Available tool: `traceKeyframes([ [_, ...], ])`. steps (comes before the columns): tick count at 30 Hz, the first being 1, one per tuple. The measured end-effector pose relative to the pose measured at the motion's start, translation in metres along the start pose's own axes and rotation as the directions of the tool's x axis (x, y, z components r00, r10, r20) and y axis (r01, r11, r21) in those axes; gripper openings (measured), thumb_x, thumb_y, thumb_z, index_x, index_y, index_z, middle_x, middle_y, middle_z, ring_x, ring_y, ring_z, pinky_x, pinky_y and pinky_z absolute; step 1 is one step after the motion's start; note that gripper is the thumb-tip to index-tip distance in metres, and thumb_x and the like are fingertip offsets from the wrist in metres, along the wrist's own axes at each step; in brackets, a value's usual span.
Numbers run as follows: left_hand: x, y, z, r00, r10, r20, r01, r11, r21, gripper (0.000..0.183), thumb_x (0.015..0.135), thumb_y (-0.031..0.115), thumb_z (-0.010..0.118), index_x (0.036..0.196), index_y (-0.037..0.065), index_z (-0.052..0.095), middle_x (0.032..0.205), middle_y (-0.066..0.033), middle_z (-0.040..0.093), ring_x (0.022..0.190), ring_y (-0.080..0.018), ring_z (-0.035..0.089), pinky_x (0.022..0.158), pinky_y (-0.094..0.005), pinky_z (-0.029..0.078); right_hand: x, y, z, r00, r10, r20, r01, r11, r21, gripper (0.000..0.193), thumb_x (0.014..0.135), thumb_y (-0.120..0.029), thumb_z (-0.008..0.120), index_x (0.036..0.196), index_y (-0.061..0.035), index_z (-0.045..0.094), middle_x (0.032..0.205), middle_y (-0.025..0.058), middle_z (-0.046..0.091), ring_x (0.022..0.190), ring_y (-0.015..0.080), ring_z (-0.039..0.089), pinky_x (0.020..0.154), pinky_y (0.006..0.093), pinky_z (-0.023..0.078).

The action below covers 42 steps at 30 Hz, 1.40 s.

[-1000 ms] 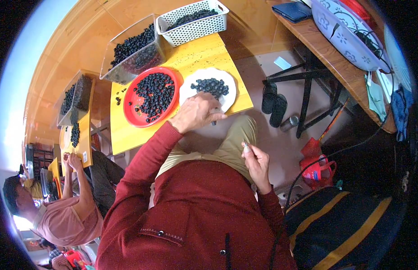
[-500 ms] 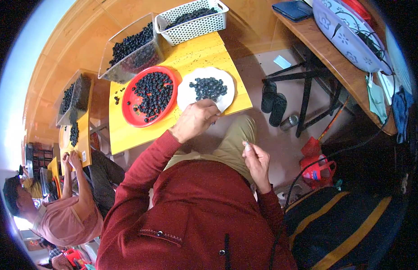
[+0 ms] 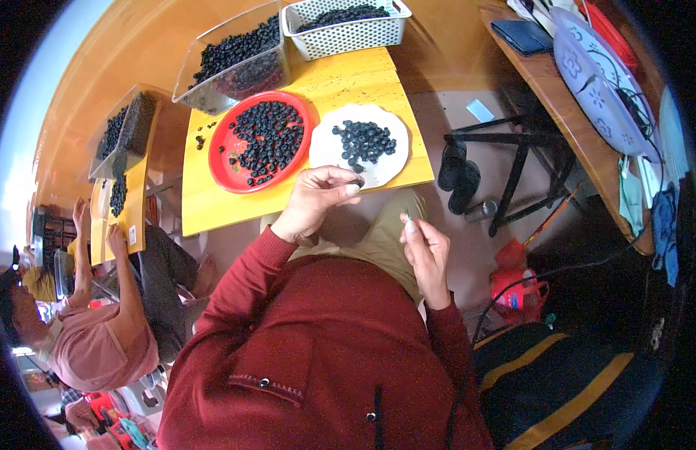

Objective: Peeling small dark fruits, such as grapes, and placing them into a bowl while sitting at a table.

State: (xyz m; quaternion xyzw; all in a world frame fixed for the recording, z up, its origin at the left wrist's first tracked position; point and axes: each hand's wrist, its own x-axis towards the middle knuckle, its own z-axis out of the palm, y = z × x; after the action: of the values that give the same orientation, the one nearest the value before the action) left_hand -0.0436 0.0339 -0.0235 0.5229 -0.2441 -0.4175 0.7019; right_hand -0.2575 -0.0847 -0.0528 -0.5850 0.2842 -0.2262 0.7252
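Observation:
My left hand (image 3: 318, 196) hovers at the near edge of the small yellow table (image 3: 213, 202), fingertips pinched on one dark berry (image 3: 358, 181) just over the rim of the white plate (image 3: 329, 154). The white plate carries a small heap of dark berries (image 3: 364, 140). Beside it a red plate (image 3: 222, 166) is covered with many more berries. My right hand (image 3: 425, 251) rests over my lap, thumb and forefinger pinched on a tiny greenish bit (image 3: 408, 218).
A clear bin (image 3: 213, 86) and a white lattice basket (image 3: 348, 34), both with berries, stand at the table's far edge. Another person (image 3: 100, 330) sits at a second yellow table (image 3: 130, 202) on the left. Black shoes (image 3: 457, 176), a stool and a red bag (image 3: 517, 289) lie right.
My left hand has drawn back from the plates toward me, now pinching a berry at the white plate's near rim. My right hand has stayed over my lap.

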Motion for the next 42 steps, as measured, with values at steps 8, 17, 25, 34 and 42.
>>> traceKeyframes([
  [8,-0.017,0.0,-0.013,0.995,-0.042,0.091,0.071,0.936,-0.345,0.021,0.089,0.001,0.068,0.11,0.0,0.067,0.102,-0.0096,0.07,0.089,-0.0173,0.069,0.082,-0.0329,0.06,0.019,-0.025,0.037,0.979,-0.166,0.119,0.177,0.98,-0.09,0.03,0.101,-0.022,0.059,0.119,0.0008,0.066,0.076,-0.0039,0.056,0.055,-0.0016,0.038,0.047,0.0173,0.027],
  [17,-0.028,-0.008,-0.029,0.993,-0.009,0.121,0.076,0.828,-0.556,0.023,0.092,0.002,0.065,0.115,0.002,0.066,0.102,-0.0101,0.07,0.09,-0.0182,0.069,0.083,-0.0333,0.06,0.02,-0.042,0.07,0.94,-0.274,0.204,0.323,0.908,-0.266,0.031,0.097,-0.02,0.062,0.114,0.0064,0.066,0.093,0.0146,0.071,0.088,0.0204,0.068,0.078,0.0316,0.051],
  [25,-0.042,-0.007,-0.027,0.992,0.006,0.13,0.075,0.789,-0.61,0.022,0.091,0.006,0.067,0.113,0.003,0.063,0.098,-0.008,0.067,0.089,-0.0157,0.066,0.081,-0.0305,0.058,0.017,-0.049,0.092,0.882,-0.366,0.295,0.457,0.818,-0.35,0.027,0.097,-0.019,0.061,0.11,0.0047,0.066,0.095,0.0188,0.068,0.085,0.0275,0.068,0.074,0.0339,0.052],
  [34,-0.053,-0.011,-0.029,0.993,0.009,0.12,0.07,0.768,-0.637,0.017,0.094,0.006,0.064,0.11,0.003,0.066,0.102,-0.0098,0.069,0.09,-0.0171,0.067,0.083,-0.0332,0.058,0.011,-0.055,0.098,0.839,-0.435,0.326,0.541,0.732,-0.414,0.023,0.095,-0.017,0.063,0.109,0.0017,0.066,0.086,0.0172,0.065,0.075,0.0299,0.066,0.066,0.0369,0.051],
  [42,-0.059,-0.012,-0.021,0.987,0.004,0.158,0.099,0.765,-0.637,0.016,0.094,0.009,0.064,0.109,0.005,0.066,0.094,-0.0063,0.067,0.089,-0.0162,0.065,0.083,-0.0335,0.056,0.006,-0.054,0.091,0.814,-0.481,0.327,0.581,0.7,-0.417,0.022,0.094,-0.015,0.063,0.109,0.0013,0.067,0.084,0.0167,0.064,0.074,0.0302,0.065,0.064,0.0374,0.05],
])
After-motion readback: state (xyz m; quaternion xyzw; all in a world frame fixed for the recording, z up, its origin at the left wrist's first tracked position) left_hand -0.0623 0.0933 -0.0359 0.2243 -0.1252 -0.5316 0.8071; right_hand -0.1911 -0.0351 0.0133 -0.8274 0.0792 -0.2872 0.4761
